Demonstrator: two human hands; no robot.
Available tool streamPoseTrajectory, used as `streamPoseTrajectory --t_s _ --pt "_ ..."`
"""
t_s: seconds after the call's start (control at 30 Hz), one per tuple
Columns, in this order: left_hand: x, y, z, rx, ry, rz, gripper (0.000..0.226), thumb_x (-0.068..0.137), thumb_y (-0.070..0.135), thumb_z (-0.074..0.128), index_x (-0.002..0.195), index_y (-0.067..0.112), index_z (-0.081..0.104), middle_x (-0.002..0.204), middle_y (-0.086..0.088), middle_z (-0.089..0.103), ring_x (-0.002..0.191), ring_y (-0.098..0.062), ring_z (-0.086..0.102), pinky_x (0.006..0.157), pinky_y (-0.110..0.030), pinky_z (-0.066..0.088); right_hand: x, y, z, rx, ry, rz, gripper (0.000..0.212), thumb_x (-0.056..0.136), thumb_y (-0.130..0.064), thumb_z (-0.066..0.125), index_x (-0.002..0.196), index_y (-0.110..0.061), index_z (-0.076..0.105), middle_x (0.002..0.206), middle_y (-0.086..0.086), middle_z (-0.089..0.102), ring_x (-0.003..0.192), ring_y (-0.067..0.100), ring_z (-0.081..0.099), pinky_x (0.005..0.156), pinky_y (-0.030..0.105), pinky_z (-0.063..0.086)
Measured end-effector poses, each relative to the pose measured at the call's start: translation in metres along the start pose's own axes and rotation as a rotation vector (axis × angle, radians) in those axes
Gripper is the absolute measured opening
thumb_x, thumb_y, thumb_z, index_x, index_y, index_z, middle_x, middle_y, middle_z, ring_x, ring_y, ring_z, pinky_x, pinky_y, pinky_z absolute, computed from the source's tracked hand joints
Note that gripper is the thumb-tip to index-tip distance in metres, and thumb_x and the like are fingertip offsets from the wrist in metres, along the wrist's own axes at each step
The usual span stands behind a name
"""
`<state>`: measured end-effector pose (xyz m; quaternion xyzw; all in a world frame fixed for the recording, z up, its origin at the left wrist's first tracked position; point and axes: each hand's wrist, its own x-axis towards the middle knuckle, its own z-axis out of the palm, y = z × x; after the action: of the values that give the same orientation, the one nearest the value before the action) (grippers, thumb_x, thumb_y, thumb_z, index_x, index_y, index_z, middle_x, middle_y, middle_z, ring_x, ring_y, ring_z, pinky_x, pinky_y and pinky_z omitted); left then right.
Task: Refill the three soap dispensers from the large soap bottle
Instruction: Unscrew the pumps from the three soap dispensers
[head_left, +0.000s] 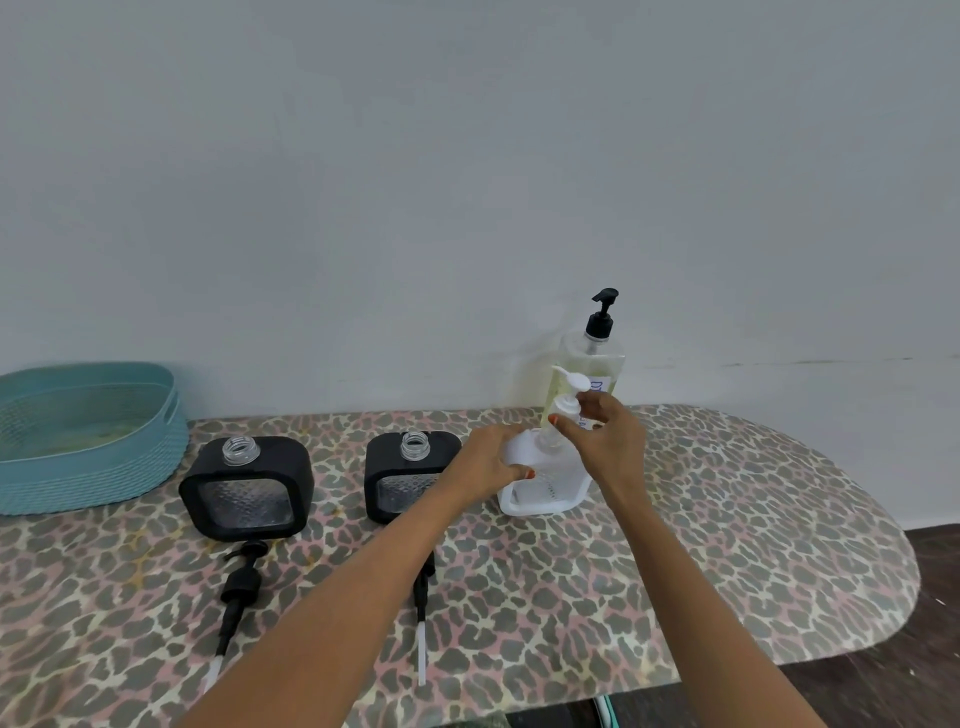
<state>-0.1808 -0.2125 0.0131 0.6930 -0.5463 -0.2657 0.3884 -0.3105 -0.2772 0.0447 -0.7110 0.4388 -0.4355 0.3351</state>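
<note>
Mostly wall (467, 156) is seen, pale grey, filling the upper half. Below it a table (727, 545) with a leopard-print cover is shown, rounded at the right end. At the far left a teal basket (93, 467) is set on the table, woven-look sides, handle slot on its right wall.

Against the wall, right of centre, the large soap bottle (587, 364) is stood upright, clear with pale yellow liquid, black pump on top. Just in front of it the white dispenser (545, 488) is placed, white frame, clear body.

Two black dispensers are lined up to its left: left black dispenser (244, 488) and middle black dispenser (400, 483), both upright, both with open clear threaded necks, pumps off. Each black pump is laid flat on the table in front: left pump (239, 587), middle pump (422, 597), the latter partly hidden by the left forearm.

The left hand (493, 462) is clamped on the top left shoulder of the white dispenser, grip closed round the frame. The right hand (602, 431) is pinched on the collar of the white pump (569, 395) at the dispenser's neck, fingertips together round it; whether the pump is screwed on or loose cannot be told.
</note>
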Motion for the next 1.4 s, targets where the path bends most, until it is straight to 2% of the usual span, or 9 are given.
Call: streamPoseTrajectory --t_s 0.17,0.4,0.53,0.63,0.77,1.0,1.13,1.27,1.4 --pt "-0.002 0.003 0.000 0.009 0.000 -0.010 0.041 0.075 0.008 0.071 0.114 0.008 0.060 0.115 -0.012 0.063 0.106 -0.024 0.058 0.090 -0.033 0.046 0.007 -0.021 -0.019 0.054 0.004 -0.030 0.036 0.074 -0.012 0.074 0.108 -0.006 0.064 0.089 0.004 0.063 0.083 0.016 0.058 0.080 0.027 0.048" --pt "-0.003 0.006 0.001 0.031 -0.002 -0.060 0.051 0.076 0.008 0.071 0.124 0.008 0.054 0.125 -0.012 0.058 0.113 -0.025 0.055 0.094 -0.032 0.042 0.010 -0.042 -0.041 0.175 0.011 -0.041 0.037 0.078 -0.010 0.071 0.113 -0.008 0.060 0.105 0.005 0.061 0.094 0.017 0.058 0.084 0.023 0.045" --pt "-0.002 0.007 0.001 0.045 -0.015 -0.088 0.053 0.076 0.009 0.071 0.126 0.008 0.052 0.126 -0.012 0.057 0.114 -0.025 0.054 0.098 -0.036 0.042 0.005 -0.049 -0.055 0.187 -0.016 -0.021 0.037 0.079 -0.011 0.070 0.115 -0.009 0.060 0.108 0.007 0.063 0.093 0.017 0.060 0.086 0.029 0.049" --pt "-0.002 0.008 0.001 0.056 -0.019 -0.094 0.052 0.076 0.010 0.071 0.125 0.009 0.053 0.126 -0.011 0.057 0.114 -0.025 0.054 0.098 -0.037 0.042 -0.004 -0.043 -0.061 0.174 -0.072 0.031 0.037 0.080 -0.013 0.069 0.115 -0.011 0.059 0.108 0.008 0.063 0.093 0.017 0.060 0.080 0.026 0.048" --pt "-0.002 0.007 0.001 0.073 -0.017 -0.073 0.050 0.076 0.011 0.071 0.123 0.007 0.055 0.123 -0.012 0.058 0.112 -0.026 0.054 0.094 -0.036 0.043 -0.023 -0.020 -0.060 0.145 -0.157 0.125 0.037 0.079 -0.015 0.070 0.114 -0.011 0.060 0.108 0.007 0.064 0.091 0.014 0.061 0.065 0.015 0.045" --pt "0.000 0.006 0.002 0.113 0.004 -0.040 0.051 0.075 0.011 0.072 0.123 0.005 0.054 0.123 -0.014 0.057 0.111 -0.027 0.054 0.091 -0.033 0.042 -0.060 0.028 -0.044 0.050 -0.322 0.300 0.021 0.080 -0.014 0.068 0.101 -0.012 0.067 0.086 0.001 0.066 0.074 0.007 0.060 0.050 0.004 0.042" --pt "0.000 0.003 0.003 0.100 0.017 -0.036 0.054 0.076 0.010 0.071 0.126 0.004 0.052 0.126 -0.014 0.055 0.114 -0.027 0.052 0.092 -0.031 0.041 -0.069 0.049 -0.032 0.007 -0.347 0.394 0.018 0.080 -0.015 0.068 0.097 -0.013 0.067 0.084 -0.001 0.063 0.075 0.012 0.058 0.054 0.008 0.044" --pt "0.001 0.001 0.004 0.107 0.013 -0.034 0.054 0.076 0.011 0.071 0.126 0.005 0.052 0.125 -0.014 0.055 0.115 -0.028 0.052 0.095 -0.034 0.042 -0.072 0.060 -0.021 -0.060 -0.364 0.436 0.018 0.081 -0.015 0.067 0.098 -0.010 0.067 0.072 -0.006 0.055 0.063 0.004 0.050 0.048 0.009 0.039" --pt "0.001 -0.002 0.004 0.118 0.011 -0.033 0.058 0.075 0.014 0.073 0.128 0.007 0.051 0.124 -0.014 0.055 0.114 -0.027 0.052 0.098 -0.039 0.043 -0.074 0.069 -0.014 -0.082 -0.388 0.490 0.018 0.081 -0.016 0.067 0.096 -0.006 0.068 0.071 -0.003 0.062 0.059 0.008 0.055 0.040 0.009 0.040"
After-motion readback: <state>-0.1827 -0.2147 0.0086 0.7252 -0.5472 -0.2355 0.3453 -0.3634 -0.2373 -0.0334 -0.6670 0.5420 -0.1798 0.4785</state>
